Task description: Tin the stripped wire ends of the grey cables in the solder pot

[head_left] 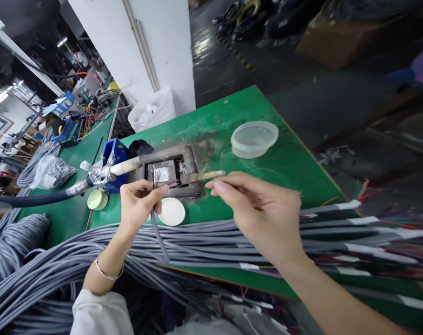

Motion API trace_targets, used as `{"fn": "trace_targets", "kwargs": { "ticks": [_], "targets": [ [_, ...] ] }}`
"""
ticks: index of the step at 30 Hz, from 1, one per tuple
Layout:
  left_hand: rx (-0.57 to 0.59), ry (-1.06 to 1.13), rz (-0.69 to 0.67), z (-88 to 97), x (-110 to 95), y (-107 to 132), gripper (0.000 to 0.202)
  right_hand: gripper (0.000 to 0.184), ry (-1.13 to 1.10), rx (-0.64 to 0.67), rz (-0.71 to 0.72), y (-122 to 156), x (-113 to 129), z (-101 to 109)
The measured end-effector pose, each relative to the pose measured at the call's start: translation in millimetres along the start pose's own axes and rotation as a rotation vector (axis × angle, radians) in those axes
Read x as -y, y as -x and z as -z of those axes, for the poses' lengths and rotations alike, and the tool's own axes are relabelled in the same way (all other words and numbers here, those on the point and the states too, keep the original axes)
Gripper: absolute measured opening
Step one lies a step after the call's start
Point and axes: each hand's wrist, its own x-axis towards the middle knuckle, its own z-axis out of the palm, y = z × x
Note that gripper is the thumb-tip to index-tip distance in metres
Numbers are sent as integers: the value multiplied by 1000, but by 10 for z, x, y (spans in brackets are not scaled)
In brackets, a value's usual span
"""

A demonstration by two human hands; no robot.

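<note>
My left hand (140, 200) is closed around the stripped end of a grey cable (158, 232). Thin coloured wires (158, 176), some green and red, fan out above its fingers, over a dark metal frame (192, 163) with a recessed middle. My right hand (256, 204) is in a pinch just right of that frame; whatever its fingertips hold is too small to make out. Close by its fingertips is the end of a stained stick (206, 176), which reaches out from the frame. A white round lid (172, 211) lies beside my left hand.
Bundled grey cables (204, 242) run along the front of the green table (211, 121). A clear plastic tub (254, 139) stands at the back right. On the left are a blue bin (114, 181), a pale hose pipe (126, 166) and a small yellowish jar (97, 200).
</note>
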Motion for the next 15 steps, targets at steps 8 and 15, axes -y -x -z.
{"fn": "trace_targets", "kwargs": {
  "ticks": [8, 15],
  "targets": [
    [-42, 125, 9, 3, -99, 328, 31, 13, -26, 6, -69, -4, -4, -3],
    [268, 321, 433, -333, -72, 1061, 42, 15, -163, -18, -91, -146, -56, 51]
  ]
}}
